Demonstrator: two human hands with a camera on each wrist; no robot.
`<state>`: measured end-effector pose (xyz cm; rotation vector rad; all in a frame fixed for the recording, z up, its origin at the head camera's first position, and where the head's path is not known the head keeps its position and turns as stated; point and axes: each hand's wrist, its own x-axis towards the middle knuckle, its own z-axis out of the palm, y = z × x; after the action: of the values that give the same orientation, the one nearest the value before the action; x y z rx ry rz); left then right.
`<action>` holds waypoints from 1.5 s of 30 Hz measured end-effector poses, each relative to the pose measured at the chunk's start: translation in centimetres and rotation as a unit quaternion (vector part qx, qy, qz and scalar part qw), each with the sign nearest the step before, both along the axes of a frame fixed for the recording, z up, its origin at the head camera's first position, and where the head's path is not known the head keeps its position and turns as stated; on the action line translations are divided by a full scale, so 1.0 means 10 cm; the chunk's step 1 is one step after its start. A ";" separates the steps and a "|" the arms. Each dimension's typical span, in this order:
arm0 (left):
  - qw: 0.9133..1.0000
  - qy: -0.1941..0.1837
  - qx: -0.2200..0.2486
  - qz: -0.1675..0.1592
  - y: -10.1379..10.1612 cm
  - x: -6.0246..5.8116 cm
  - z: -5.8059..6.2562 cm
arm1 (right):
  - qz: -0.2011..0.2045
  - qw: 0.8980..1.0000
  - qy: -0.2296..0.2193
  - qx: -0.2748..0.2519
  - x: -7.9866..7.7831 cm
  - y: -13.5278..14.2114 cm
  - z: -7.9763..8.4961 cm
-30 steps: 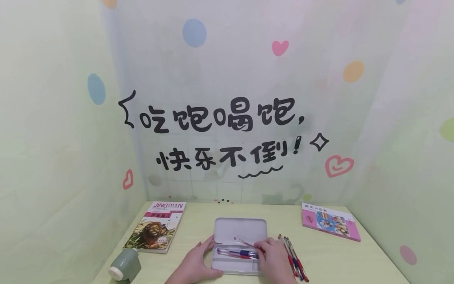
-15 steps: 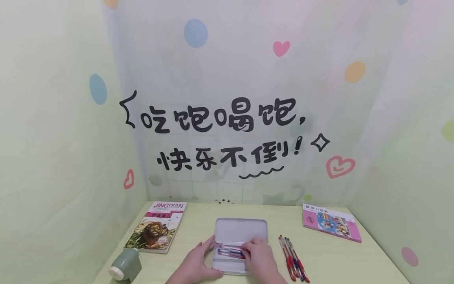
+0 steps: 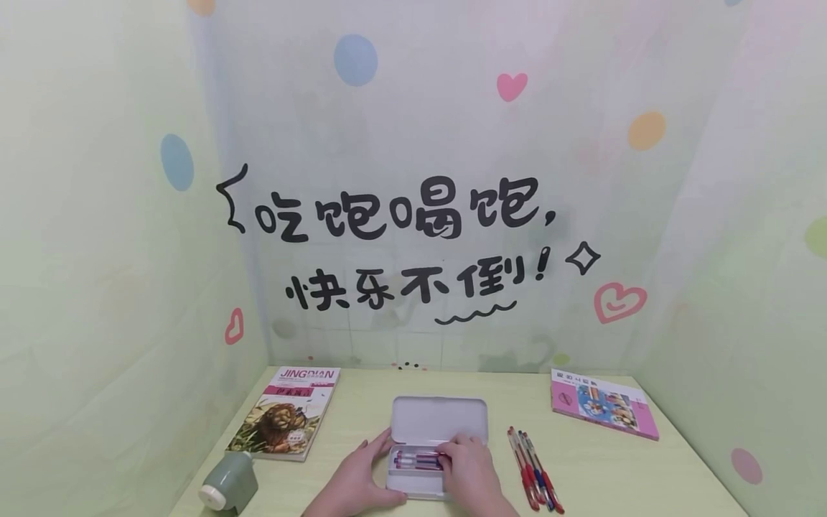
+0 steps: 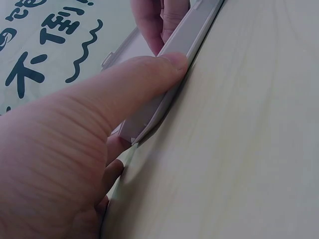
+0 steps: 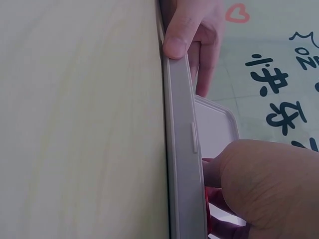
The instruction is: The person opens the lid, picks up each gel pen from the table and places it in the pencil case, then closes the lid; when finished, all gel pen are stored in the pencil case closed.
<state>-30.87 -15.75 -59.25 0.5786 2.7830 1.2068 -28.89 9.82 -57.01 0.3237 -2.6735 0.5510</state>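
Observation:
An open white pencil case (image 3: 416, 484) lies on the table, its lid (image 3: 439, 420) tipped back toward the wall. Several gel pens (image 3: 416, 460) with clear barrels lie side by side in its rear compartment. My left hand (image 3: 355, 480) grips the case's left end; in the left wrist view its thumb (image 4: 169, 67) presses the front wall. My right hand (image 3: 477, 470) reaches into the case's right side, fingers curled at the pens' right ends and covering them. Something red, the grip of a gel pen (image 5: 207, 211), shows beneath those fingers in the right wrist view.
Several red and blue gel pens (image 3: 535, 470) lie on the table right of the case. A book with a lion cover (image 3: 284, 416) is at the back left, a pink book (image 3: 604, 406) at the back right. A grey-green object with a white knob (image 3: 229, 485) stands front left.
My right hand has carried a red gel pen leftward and down into the rear compartment. Since half a second ago the pens there lie straighter. My left hand has kept its place.

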 end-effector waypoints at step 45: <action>1.000 -0.003 -0.006 0.003 0.01 -0.01 0.01 | -0.158 0.967 -0.169 -0.103 0.34 1.59 0.02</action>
<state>-30.92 -15.68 -59.17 0.5661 2.7862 1.1909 -25.51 25.68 -56.86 -0.2781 -2.8694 0.8322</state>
